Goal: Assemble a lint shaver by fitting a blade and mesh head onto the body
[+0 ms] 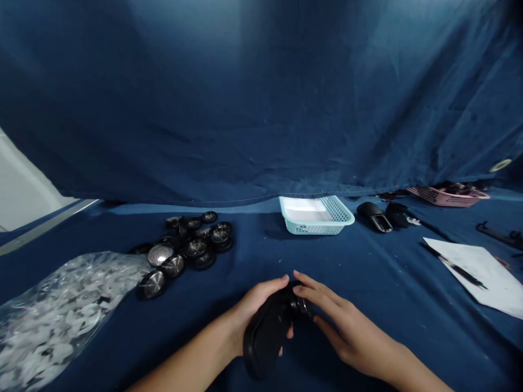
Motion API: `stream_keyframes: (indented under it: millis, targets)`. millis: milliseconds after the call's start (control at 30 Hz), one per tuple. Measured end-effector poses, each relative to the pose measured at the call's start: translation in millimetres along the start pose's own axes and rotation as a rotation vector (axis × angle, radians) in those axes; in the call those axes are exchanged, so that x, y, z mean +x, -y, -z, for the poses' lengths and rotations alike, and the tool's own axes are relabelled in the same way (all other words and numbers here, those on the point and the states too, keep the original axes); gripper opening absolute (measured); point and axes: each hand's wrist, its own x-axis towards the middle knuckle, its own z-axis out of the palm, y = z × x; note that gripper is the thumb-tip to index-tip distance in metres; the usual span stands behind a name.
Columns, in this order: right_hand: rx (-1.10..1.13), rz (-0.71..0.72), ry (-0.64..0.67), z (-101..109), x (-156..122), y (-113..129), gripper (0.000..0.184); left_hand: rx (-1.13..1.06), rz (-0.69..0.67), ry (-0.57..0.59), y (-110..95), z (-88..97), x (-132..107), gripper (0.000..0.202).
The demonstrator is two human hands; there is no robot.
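Note:
My left hand (255,310) is wrapped round a black handheld device body (267,332) that looks like a fabric shaver, tilted at the front middle of the table. Its thumb lies along the upper end and its fingertips show beneath. My right hand (341,321) has its fingers bent round a round black head (301,306) with a shiny rim, at the upper right end of the body. Whether that head is fixed to the body, I cannot tell. To the left lies a pile of round black heads (196,247), some showing metal mesh faces.
A clear bag (73,316) of white plastic pieces lies at left. A light blue basket (314,227) holds white paper. Black housings (373,216), a white sheet (486,277) with a pen-like tool, and a pink basket (453,198) stand right. A blue curtain (245,109) hangs behind.

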Motion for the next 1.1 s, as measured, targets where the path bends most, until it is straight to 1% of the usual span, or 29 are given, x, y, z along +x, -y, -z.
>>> stream_keyframes:
  millis: [67,100,133,167,200,267,333,367,467,533,567,600,633,667,700,733,767,800,833,900,967,1000,1100]
  targets:
    - [-0.015,0.017,0.038,3.1,-0.4,0.3,0.062,-0.014,0.129,0.074,-0.3,4.8,3.8,0.073]
    - [-0.026,0.01,0.043,4.5,-0.7,-0.1,0.063,-0.015,0.151,0.078,-0.2,4.8,4.0,0.074]
    - [-0.039,-0.004,0.041,5.6,-1.2,-0.9,0.063,-0.011,0.124,0.054,0.1,2.8,3.2,0.073]
    - [-0.052,-0.023,0.035,6.5,-1.7,-2.2,0.063,-0.001,0.069,0.003,0.5,-0.8,1.2,0.071]
    - [-0.061,-0.047,0.028,7.2,-2.2,-3.6,0.062,0.017,-0.013,-0.058,1.0,-5.6,-1.4,0.066]
    - [-0.054,-0.1,-0.008,7.7,-2.3,-6.1,0.063,0.077,-0.241,-0.166,2.3,-17.1,-7.6,0.051]
    - [0.006,-0.158,-0.067,6.9,-0.9,-6.1,0.06,0.181,-0.477,-0.225,4.4,-27.2,-13.1,0.038]
    - [0.056,-0.194,-0.1,5.6,0.3,-5.0,0.056,0.259,-0.576,-0.256,6.2,-31.0,-15.4,0.035]
    - [0.283,-0.344,-0.179,-2.7,4.9,1.4,0.045,0.557,-0.825,-0.41,14.8,-37.8,-21.4,0.033]
    - [0.491,-0.497,-0.209,-10.5,6.8,5.1,0.053,0.739,-0.947,-0.471,21.9,-40.8,-25.3,0.037]
    - [0.588,-0.578,-0.212,-14.0,7.2,6.1,0.059,0.798,-0.988,-0.471,25.0,-42.4,-26.8,0.04]
    - [0.666,-0.645,-0.21,-16.6,7.1,6.5,0.065,0.831,-1.014,-0.462,27.3,-44.2,-27.9,0.042]
    - [0.718,-0.683,-0.211,-18.1,6.7,6.4,0.069,0.83,-1.025,-0.458,28.5,-46.0,-28.3,0.043]
    - [0.739,-0.684,-0.223,-18.2,6.1,5.9,0.072,0.793,-1.017,-0.467,28.7,-47.6,-27.9,0.043]
    - [0.736,-0.643,-0.245,-17.0,5.4,5.2,0.073,0.725,-0.99,-0.478,27.9,-49.0,-26.6,0.041]
    - [0.719,-0.567,-0.279,-14.7,4.7,4.5,0.07,0.626,-0.951,-0.487,26.3,-49.9,-24.7,0.039]
    - [0.698,-0.476,-0.31,-11.8,4.1,3.9,0.064,0.509,-0.9,-0.482,24.2,-50.3,-22.3,0.037]
    - [0.671,-0.388,-0.325,-8.6,3.7,3.5,0.055,0.388,-0.844,-0.461,22.0,-50.2,-19.7,0.036]
    - [0.639,-0.318,-0.322,-5.6,3.5,3.3,0.051,0.282,-0.793,-0.425,20.1,-49.7,-17.2,0.036]
    - [0.581,-0.241,-0.283,-1.2,3.6,3.4,0.056,0.158,-0.747,-0.356,17.9,-47.9,-13.7,0.035]
    - [0.539,-0.232,-0.264,0.3,4.6,3.5,0.056,0.174,-0.764,-0.34,18.8,-46.3,-13.0,0.034]
    - [0.527,-0.24,-0.272,0.3,5.3,3.3,0.054,0.225,-0.789,-0.358,20.3,-45.8,-13.7,0.033]
    - [0.523,-0.31,-0.301,-1.5,6.9,1.8,0.043,0.451,-0.897,-0.461,26.9,-45.4,-17.4,0.035]
